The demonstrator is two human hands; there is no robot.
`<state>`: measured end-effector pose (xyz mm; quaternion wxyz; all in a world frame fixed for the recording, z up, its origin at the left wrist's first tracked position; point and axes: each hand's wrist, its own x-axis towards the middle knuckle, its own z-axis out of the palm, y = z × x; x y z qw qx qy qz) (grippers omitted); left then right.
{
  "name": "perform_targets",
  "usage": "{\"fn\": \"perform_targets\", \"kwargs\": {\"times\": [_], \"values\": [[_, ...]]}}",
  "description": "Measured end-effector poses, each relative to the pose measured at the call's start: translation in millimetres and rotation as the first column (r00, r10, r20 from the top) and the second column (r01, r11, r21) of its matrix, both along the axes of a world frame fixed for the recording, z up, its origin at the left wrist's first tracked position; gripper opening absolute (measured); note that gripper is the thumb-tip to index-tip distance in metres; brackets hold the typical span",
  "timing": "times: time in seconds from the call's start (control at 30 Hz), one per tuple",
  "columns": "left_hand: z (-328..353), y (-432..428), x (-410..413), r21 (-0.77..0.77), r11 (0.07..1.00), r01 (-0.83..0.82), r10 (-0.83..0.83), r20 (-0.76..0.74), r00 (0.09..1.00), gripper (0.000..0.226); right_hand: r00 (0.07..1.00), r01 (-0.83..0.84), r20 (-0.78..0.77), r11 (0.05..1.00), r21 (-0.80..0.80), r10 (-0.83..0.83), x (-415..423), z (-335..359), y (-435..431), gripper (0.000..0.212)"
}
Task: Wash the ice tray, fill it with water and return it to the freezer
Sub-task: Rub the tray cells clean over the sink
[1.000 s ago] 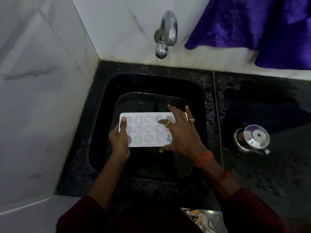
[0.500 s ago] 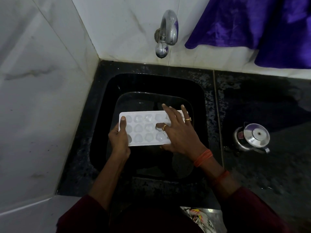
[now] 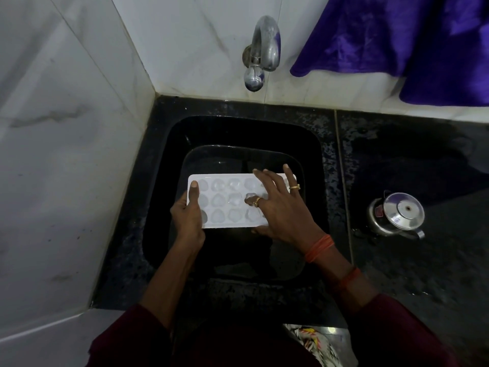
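— Where is the ice tray [image 3: 225, 201], please?

— It is held flat over the black sink [image 3: 169, 165], with the hollows facing up, a little below the tap [image 3: 262, 49] on the white wall.

— And the left grip [image 3: 188, 215]?

— It is grasping the left short edge of the tray: the thumb lies on top of the rim, the other fingers go underneath, where I cannot see them.

— The right grip [image 3: 283, 210] also holds it?

— Not really. It lies spread over the right part of the tray and is not clenched. Most fingers are stretched to the far edge; the index finger bends down into one hollow of the middle row, and the thumb touches the near edge. This grip hides the right end of the tray, so I cannot count the hollows there.

— What else is around?

— Two gold rings [image 3: 294, 187] on the right fingers and orange threads [image 3: 318, 247] on that wrist. To the right, on the dark table [image 3: 436, 274], stands a steel pot [image 3: 397, 215] with a lid, well apart from the sink. A purple cloth [image 3: 397, 43] hangs on the wall above it.
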<state>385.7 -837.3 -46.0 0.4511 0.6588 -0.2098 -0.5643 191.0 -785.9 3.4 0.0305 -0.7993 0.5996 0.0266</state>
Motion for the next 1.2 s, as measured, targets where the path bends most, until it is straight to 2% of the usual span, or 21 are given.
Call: {"fn": "perform_targets", "kwargs": {"times": [0.27,0.57,0.8,0.97,1.07,1.2], "values": [[1.8,0.7,0.1,-0.014,1.000,0.010,-0.009,0.013,1.000,0.024,0.998,0.033,0.060,0.997,-0.064,-0.029,-1.9,-1.2,-0.1,0.065],[-1.0,-0.7,0.2,-0.016,1.000,0.013,-0.012,0.029,1.000,0.037,0.999,0.038,0.023,0.999,-0.013,-0.037,-5.7,-6.9,-1.8,0.076],[-2.7,-3.8,3.2,-0.012,1.000,0.014,-0.014,0.010,1.000,0.036,0.988,0.104,0.122,0.993,-0.060,-0.096,-4.5,-4.1,0.1,0.086],[-2.2,-2.9,0.6,-0.017,1.000,0.012,-0.012,0.020,1.000,0.035,0.996,0.086,0.040,0.996,-0.009,-0.086,-3.7,-8.4,-2.2,0.088],[-5.5,-0.8,0.4,-0.005,1.000,0.000,0.000,0.023,1.000,0.039,0.995,0.087,0.050,0.996,-0.012,-0.086,-4.5,-10.0,-2.6,0.090],[-5.4,-0.9,1.1,-0.003,1.000,-0.002,0.002,0.006,1.000,0.034,0.996,0.076,0.040,0.997,-0.016,-0.075,-5.1,-11.4,-1.0,0.089]]}}
